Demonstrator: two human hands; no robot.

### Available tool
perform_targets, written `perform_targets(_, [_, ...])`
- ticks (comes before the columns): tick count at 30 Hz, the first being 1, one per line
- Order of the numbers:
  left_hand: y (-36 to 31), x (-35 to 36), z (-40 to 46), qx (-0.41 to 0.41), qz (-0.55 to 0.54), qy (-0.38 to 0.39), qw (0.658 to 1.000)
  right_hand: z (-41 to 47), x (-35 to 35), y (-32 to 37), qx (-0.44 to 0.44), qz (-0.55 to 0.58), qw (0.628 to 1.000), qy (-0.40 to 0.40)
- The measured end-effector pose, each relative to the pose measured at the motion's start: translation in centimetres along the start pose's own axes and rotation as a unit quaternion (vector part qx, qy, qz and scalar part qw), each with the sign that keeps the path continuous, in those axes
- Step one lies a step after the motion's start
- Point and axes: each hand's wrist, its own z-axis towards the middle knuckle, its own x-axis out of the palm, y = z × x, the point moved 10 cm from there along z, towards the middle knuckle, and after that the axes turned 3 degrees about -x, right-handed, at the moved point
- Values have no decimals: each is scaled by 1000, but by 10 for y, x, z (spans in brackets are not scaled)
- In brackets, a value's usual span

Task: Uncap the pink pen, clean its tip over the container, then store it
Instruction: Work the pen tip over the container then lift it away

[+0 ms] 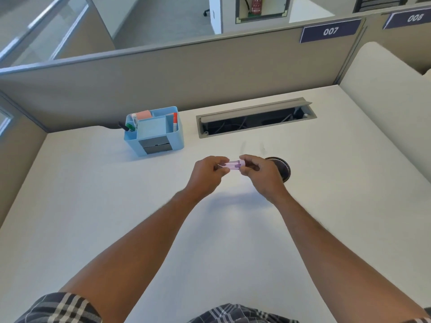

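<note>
A short pink pen [233, 164] is held level above the white desk [116, 206], between both hands. My left hand [206, 174] pinches its left end and my right hand [258, 174] pinches its right end, where the pink cap sits. Whether the cap is still fully seated I cannot tell. A dark round container [282, 167] stands on the desk just behind my right hand, partly hidden by it. The blue desk organizer [155, 131] stands at the back left, holding several markers and a pink pad.
An open cable trough [255, 117] is set into the desk at the back. Grey partition walls close the desk at the back and left, and a cream panel [384, 101] stands on the right.
</note>
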Motion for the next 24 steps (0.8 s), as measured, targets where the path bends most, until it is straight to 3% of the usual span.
perform_targets(6, [36,-44,-5,20,91,-39,995,17,61,23,-29,-66,997,39])
perform_targets(11, [73,-96,3,-16,107,-88,990,37,118,46,-50,-106,992,51])
perform_targets(19, [103,-169,51,9,170,-142,975,85,197,88,-106,-153,981,48])
perform_targets(24, [118,-200,90,-10,129,-178,976,127,232,99,-79,-158,984,29])
